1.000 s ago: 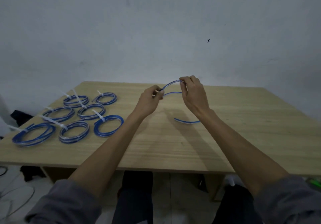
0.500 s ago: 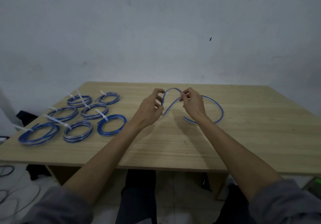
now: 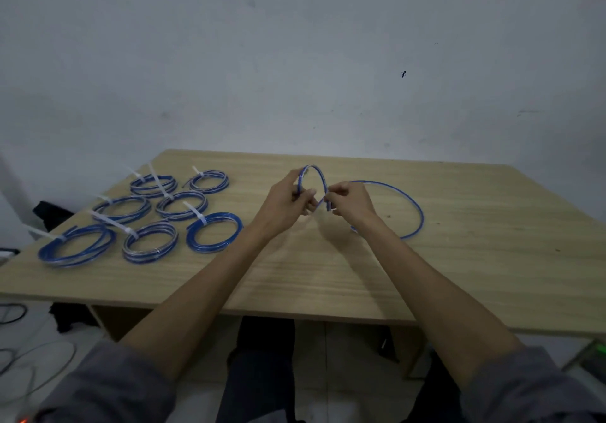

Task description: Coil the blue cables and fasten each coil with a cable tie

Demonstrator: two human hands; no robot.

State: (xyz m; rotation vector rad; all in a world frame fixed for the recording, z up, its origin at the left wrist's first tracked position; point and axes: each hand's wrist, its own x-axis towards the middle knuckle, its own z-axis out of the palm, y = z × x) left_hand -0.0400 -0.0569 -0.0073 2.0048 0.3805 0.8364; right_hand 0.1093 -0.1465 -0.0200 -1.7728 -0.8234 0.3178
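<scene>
Hands meet above the middle of the wooden surface (image 3: 328,275), both working one loose blue cable (image 3: 414,206). The left hand (image 3: 281,204) has its grip closed on the cable, thumb and fingers pinching the left leg of a small upright loop that arches between the two hands. The right hand (image 3: 352,204) has its grip clamped on the other leg of that loop, fingertips bunched together close to the left hand's. From behind the right hand the rest of the cable sweeps out in a wide arc to the right, lying on the surface and curving back toward the right wrist. Seven finished coils (image 3: 154,242) lie in a cluster on the left part of the surface, well apart from the hands; each is a ring of blue cable, some with a silvery look, fastened with a pale cable tie (image 3: 113,223) whose tail sticks out up and to the left. The nearest coil (image 3: 214,231) to the left forearm is a deep blue. Grey sleeves (image 3: 108,386) are pushed up on both arms. Some thin wires (image 3: 36,370) lie on the floor at the lower left.
</scene>
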